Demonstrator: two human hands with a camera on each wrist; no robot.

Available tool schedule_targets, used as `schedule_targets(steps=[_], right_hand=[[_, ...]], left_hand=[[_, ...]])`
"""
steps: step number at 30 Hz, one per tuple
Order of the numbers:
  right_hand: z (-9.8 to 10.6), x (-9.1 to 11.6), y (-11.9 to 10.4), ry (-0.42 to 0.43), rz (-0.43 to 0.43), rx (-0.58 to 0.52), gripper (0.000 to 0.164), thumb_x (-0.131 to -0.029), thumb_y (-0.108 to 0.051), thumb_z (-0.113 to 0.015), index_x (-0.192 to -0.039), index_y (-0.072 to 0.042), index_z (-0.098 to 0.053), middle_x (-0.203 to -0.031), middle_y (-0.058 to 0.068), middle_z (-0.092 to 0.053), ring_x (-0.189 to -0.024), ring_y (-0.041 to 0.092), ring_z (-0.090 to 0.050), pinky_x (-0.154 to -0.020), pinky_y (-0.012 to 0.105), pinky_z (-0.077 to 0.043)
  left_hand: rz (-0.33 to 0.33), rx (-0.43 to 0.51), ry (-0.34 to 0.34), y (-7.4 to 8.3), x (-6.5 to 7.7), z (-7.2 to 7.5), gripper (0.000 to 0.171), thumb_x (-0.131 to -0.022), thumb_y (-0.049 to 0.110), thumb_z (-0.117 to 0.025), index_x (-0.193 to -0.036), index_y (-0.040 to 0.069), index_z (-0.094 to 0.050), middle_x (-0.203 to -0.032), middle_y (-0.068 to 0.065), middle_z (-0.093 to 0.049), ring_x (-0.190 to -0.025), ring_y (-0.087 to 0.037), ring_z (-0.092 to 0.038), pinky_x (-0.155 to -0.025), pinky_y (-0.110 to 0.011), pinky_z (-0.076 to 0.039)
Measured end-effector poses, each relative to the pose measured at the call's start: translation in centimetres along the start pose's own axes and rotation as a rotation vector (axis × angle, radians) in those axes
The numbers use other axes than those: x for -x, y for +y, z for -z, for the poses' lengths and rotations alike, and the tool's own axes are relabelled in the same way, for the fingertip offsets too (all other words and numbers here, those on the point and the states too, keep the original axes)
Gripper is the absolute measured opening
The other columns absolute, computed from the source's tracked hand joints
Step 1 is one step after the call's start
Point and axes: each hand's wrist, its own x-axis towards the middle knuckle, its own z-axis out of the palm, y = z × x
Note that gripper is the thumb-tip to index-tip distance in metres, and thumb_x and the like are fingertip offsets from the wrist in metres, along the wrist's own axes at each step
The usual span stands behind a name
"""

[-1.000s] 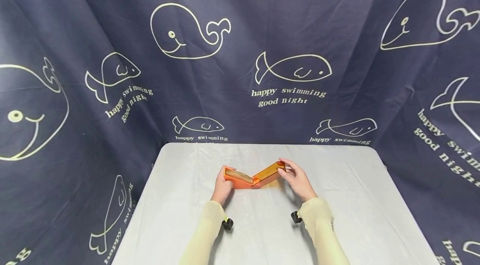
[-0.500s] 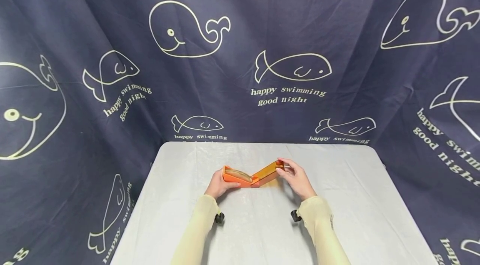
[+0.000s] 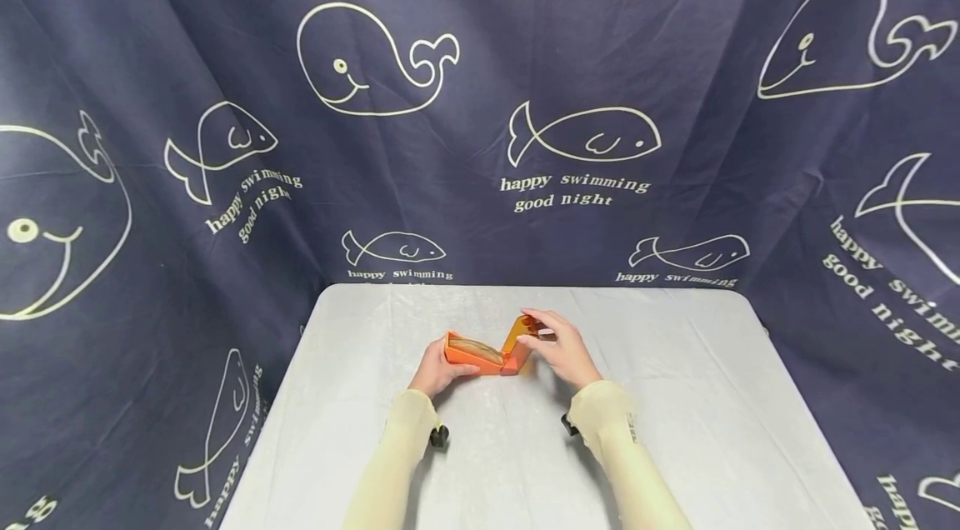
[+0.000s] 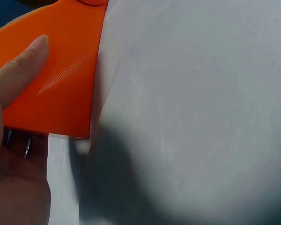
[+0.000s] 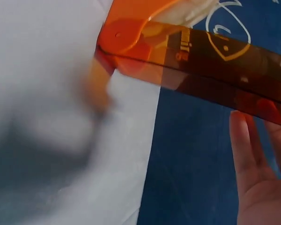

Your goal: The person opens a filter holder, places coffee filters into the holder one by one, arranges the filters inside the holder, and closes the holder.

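An orange hinged case (image 3: 472,357) stands at the middle of the table, its amber see-through lid (image 3: 517,344) swung up to the right. Thin brownish pieces (image 3: 477,347) show inside the orange part; their kind is unclear. My left hand (image 3: 437,367) grips the case's left end. In the left wrist view its thumb (image 4: 25,68) lies along the orange side wall and the other fingers are partly hidden behind. My right hand (image 3: 561,348) holds the lid's free end. In the right wrist view, fingertips (image 5: 239,123) meet the lid's edge, with others seen dimly through the amber plastic.
A pale cloth covers the table (image 3: 675,413). Behind and at the sides hangs a dark blue curtain (image 3: 480,30) with whale and fish drawings. A small black device (image 3: 439,436) sits at the left wrist, another (image 3: 570,425) at the right.
The right hand has moved left, swinging the lid up more steeply toward the orange part. Earlier, the left hand shifted its hold, its thumb coming along the case's front side.
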Motion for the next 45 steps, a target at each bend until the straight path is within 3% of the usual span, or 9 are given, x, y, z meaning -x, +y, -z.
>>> schedule_targets(steps=[8, 12, 16, 18, 26, 37, 40, 45], right_hand=[[-2.7, -1.4, -2.1, -0.086, 0.074, 0.135, 0.057, -0.088, -0.03, -0.083, -0.141, -0.018, -0.065, -0.119, 0.001, -0.072, -0.109, 0.019, -0.069, -0.096, 0.039, -0.058], [-4.2, -1.7, -2.9, -0.118, 0.099, 0.239, 0.059, -0.089, -0.037, -0.082, -0.143, -0.02, -0.064, -0.127, 0.003, -0.071, -0.115, 0.021, -0.066, -0.101, 0.045, -0.054], [-5.4, -1.9, -3.6, -0.147, 0.136, 0.298, 0.059, -0.089, -0.036, -0.081, -0.143, -0.018, -0.063, -0.13, 0.005, -0.071, -0.121, 0.025, -0.064, -0.104, 0.049, -0.051], [-6.0, -2.0, -3.8, -0.166, 0.158, 0.322, 0.058, -0.091, -0.034, -0.08, -0.143, -0.017, -0.063, -0.131, 0.004, -0.071, -0.122, 0.025, -0.064, -0.105, 0.049, -0.051], [-7.8, -2.3, -3.9, -0.199, 0.207, 0.411, 0.052, -0.094, -0.035, -0.075, -0.142, -0.019, -0.064, -0.135, 0.0, -0.07, -0.122, 0.023, -0.064, -0.102, 0.047, -0.052], [-8.4, -2.3, -3.6, -0.202, 0.236, 0.437, 0.052, -0.093, -0.037, -0.076, -0.141, -0.022, -0.065, -0.13, -0.002, -0.072, -0.114, 0.02, -0.065, -0.095, 0.043, -0.055], [-8.3, -2.3, -3.3, -0.229, 0.24, 0.413, 0.056, -0.092, -0.03, -0.077, -0.145, -0.023, -0.061, -0.131, -0.001, -0.071, -0.116, 0.021, -0.065, -0.097, 0.044, -0.054], [-8.0, -2.0, -2.5, -0.286, 0.253, 0.427, 0.07, -0.089, -0.015, -0.081, -0.152, -0.025, -0.053, -0.12, 0.001, -0.07, -0.105, 0.018, -0.068, -0.094, 0.041, -0.056]], left_hand=[[-0.031, 0.01, 0.003, -0.5, -0.1, 0.0, 0.047, -0.075, 0.008, -0.092, -0.116, 0.004, -0.069, -0.105, -0.011, -0.077, -0.094, -0.013, -0.071, -0.09, -0.028, -0.057], [-0.036, 0.026, 0.021, 0.5, 0.4, 0.1, 0.045, -0.075, 0.004, -0.091, -0.114, 0.002, -0.07, -0.105, -0.012, -0.076, -0.092, -0.011, -0.07, -0.088, -0.025, -0.056], [-0.043, 0.009, 0.023, 0.5, 0.4, 0.1, 0.05, -0.075, 0.003, -0.091, -0.12, 0.001, -0.069, -0.112, -0.015, -0.076, -0.1, -0.018, -0.07, -0.092, -0.028, -0.056], [-0.061, -0.008, 0.021, -0.5, 0.0, 0.1, 0.055, -0.075, 0.005, -0.091, -0.125, 0.001, -0.068, -0.116, -0.015, -0.075, -0.104, -0.02, -0.07, -0.094, -0.027, -0.055], [-0.069, 0.012, -0.005, -0.3, -0.1, 0.2, 0.064, -0.077, 0.001, -0.089, -0.135, 0.001, -0.064, -0.128, -0.017, -0.071, -0.118, -0.027, -0.067, -0.102, -0.03, -0.053], [-0.076, -0.001, -0.009, -0.3, -0.1, -0.1, 0.064, -0.075, 0.005, -0.092, -0.133, 0.002, -0.065, -0.123, -0.016, -0.074, -0.112, -0.023, -0.069, -0.099, -0.028, -0.054], [-0.097, -0.038, -0.014, -0.5, -0.2, 0.1, 0.063, -0.075, 0.009, -0.093, -0.132, 0.003, -0.066, -0.121, -0.014, -0.075, -0.111, -0.022, -0.069, -0.099, -0.029, -0.054], [-0.127, -0.092, -0.028, -0.4, -0.3, 0.5, 0.059, -0.074, 0.014, -0.094, -0.127, 0.005, -0.07, -0.115, -0.011, -0.077, -0.107, -0.023, -0.071, -0.098, -0.034, -0.055]])
